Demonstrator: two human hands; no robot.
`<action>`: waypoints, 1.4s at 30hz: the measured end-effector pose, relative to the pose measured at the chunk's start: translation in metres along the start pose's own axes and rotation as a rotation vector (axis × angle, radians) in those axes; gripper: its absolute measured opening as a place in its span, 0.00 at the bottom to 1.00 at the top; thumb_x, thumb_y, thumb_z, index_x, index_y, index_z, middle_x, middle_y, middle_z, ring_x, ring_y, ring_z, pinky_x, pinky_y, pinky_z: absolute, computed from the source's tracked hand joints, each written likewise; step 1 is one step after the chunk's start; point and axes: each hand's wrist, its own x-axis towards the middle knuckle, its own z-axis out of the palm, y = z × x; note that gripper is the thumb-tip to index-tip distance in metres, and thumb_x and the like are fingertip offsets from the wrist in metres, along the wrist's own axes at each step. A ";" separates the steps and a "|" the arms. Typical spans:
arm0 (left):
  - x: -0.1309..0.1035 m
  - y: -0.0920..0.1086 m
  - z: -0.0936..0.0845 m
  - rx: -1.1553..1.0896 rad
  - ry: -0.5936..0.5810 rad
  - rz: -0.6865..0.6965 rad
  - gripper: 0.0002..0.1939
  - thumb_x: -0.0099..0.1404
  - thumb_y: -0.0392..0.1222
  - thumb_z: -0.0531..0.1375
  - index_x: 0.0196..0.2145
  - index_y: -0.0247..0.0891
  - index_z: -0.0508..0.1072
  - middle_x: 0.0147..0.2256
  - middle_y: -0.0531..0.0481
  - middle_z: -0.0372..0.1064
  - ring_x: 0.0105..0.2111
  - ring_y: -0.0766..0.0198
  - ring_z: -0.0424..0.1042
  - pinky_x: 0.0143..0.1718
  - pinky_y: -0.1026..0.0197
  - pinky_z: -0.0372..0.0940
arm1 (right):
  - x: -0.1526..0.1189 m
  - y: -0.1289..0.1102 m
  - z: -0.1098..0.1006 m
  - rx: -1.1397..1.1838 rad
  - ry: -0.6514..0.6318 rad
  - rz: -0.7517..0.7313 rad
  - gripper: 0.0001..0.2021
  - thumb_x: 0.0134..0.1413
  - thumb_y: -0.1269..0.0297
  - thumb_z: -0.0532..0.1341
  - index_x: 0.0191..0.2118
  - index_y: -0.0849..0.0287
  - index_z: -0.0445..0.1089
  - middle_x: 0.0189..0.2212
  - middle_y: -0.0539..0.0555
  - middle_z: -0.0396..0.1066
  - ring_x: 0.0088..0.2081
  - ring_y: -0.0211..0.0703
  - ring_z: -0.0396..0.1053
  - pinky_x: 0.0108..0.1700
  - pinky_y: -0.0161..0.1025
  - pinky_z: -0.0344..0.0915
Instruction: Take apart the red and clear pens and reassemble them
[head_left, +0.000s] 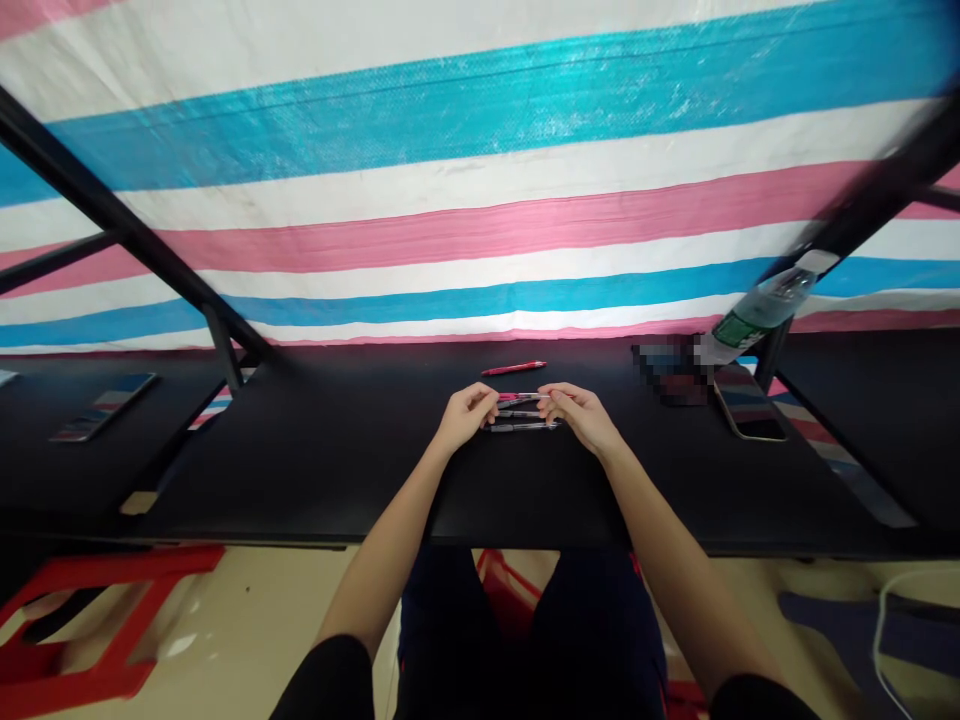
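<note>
Between my two hands a pink pen [513, 397] lies crosswise over the black table [337, 450]. My left hand [472, 408] pinches its left end, and my right hand [571, 408] has fingers and thumb closed on its right end. Just below it, several clear and dark pens [517, 427] lie roughly parallel on the tabletop, their ends partly hidden by my fingers. A red pen [514, 369] rests alone beyond my hands, slightly tilted.
At the right stand a plastic bottle [757, 315] with a green label and a phone [750, 405], beside a blurred-out patch. Another phone [105, 408] lies far left. Black metal posts flank the table, a striped sheet hangs behind, and a red stool [112, 640] is lower left.
</note>
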 end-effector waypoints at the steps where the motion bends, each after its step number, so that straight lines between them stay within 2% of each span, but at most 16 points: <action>1: 0.000 0.000 0.000 0.013 0.013 0.002 0.18 0.63 0.54 0.59 0.30 0.35 0.69 0.21 0.53 0.66 0.19 0.72 0.62 0.20 0.67 0.57 | 0.000 0.000 0.000 -0.003 -0.005 0.000 0.16 0.48 0.52 0.69 0.37 0.58 0.77 0.28 0.54 0.75 0.28 0.39 0.72 0.28 0.35 0.67; 2: 0.000 0.000 -0.001 0.023 0.013 0.003 0.17 0.63 0.54 0.59 0.30 0.35 0.70 0.21 0.53 0.66 0.19 0.72 0.62 0.20 0.67 0.57 | 0.000 0.001 0.000 -0.007 -0.009 0.003 0.16 0.48 0.52 0.69 0.37 0.59 0.77 0.28 0.54 0.75 0.29 0.40 0.72 0.28 0.35 0.68; 5: 0.000 -0.003 -0.003 0.010 -0.027 0.017 0.18 0.59 0.51 0.64 0.40 0.37 0.71 0.24 0.54 0.68 0.20 0.72 0.64 0.23 0.67 0.58 | 0.001 0.001 0.000 -0.014 -0.011 0.012 0.16 0.48 0.52 0.69 0.37 0.58 0.77 0.28 0.54 0.75 0.29 0.41 0.73 0.29 0.37 0.69; 9: 0.001 -0.006 -0.004 0.060 0.018 0.008 0.17 0.64 0.54 0.58 0.29 0.35 0.70 0.21 0.53 0.66 0.18 0.72 0.62 0.22 0.66 0.58 | 0.002 0.003 -0.001 -0.007 -0.008 0.011 0.16 0.47 0.52 0.69 0.37 0.58 0.77 0.29 0.55 0.76 0.30 0.41 0.73 0.30 0.37 0.69; 14: 0.001 -0.005 -0.004 -0.052 0.021 -0.006 0.14 0.60 0.51 0.63 0.36 0.36 0.71 0.23 0.53 0.68 0.20 0.71 0.63 0.22 0.67 0.57 | 0.002 0.004 -0.001 -0.010 -0.006 0.008 0.15 0.47 0.53 0.69 0.38 0.58 0.77 0.30 0.55 0.76 0.31 0.42 0.74 0.30 0.38 0.69; 18: 0.003 -0.004 -0.004 -0.190 0.093 -0.037 0.15 0.57 0.50 0.65 0.35 0.35 0.71 0.24 0.52 0.69 0.21 0.70 0.66 0.21 0.66 0.58 | 0.002 0.004 0.000 -0.012 0.012 0.019 0.15 0.46 0.53 0.69 0.36 0.58 0.76 0.29 0.54 0.75 0.29 0.40 0.72 0.27 0.36 0.67; 25: 0.008 -0.009 -0.009 -0.339 0.242 -0.143 0.18 0.55 0.51 0.67 0.34 0.33 0.71 0.26 0.49 0.71 0.23 0.68 0.69 0.22 0.66 0.60 | 0.004 0.005 -0.006 0.015 0.193 0.001 0.16 0.45 0.52 0.69 0.35 0.59 0.74 0.23 0.50 0.68 0.22 0.35 0.63 0.15 0.30 0.55; 31: 0.011 -0.015 -0.012 -0.295 0.338 -0.144 0.18 0.54 0.50 0.67 0.33 0.33 0.71 0.25 0.50 0.70 0.22 0.69 0.68 0.21 0.66 0.60 | 0.005 0.004 -0.011 0.048 0.267 -0.024 0.15 0.45 0.53 0.68 0.34 0.59 0.74 0.23 0.49 0.66 0.23 0.35 0.63 0.17 0.31 0.57; 42: 0.011 -0.019 -0.015 -0.145 0.417 -0.094 0.17 0.56 0.52 0.65 0.34 0.34 0.71 0.26 0.50 0.70 0.23 0.69 0.68 0.21 0.67 0.62 | 0.007 0.006 -0.015 0.055 0.296 -0.008 0.14 0.45 0.54 0.67 0.34 0.59 0.73 0.23 0.49 0.66 0.23 0.34 0.62 0.19 0.32 0.58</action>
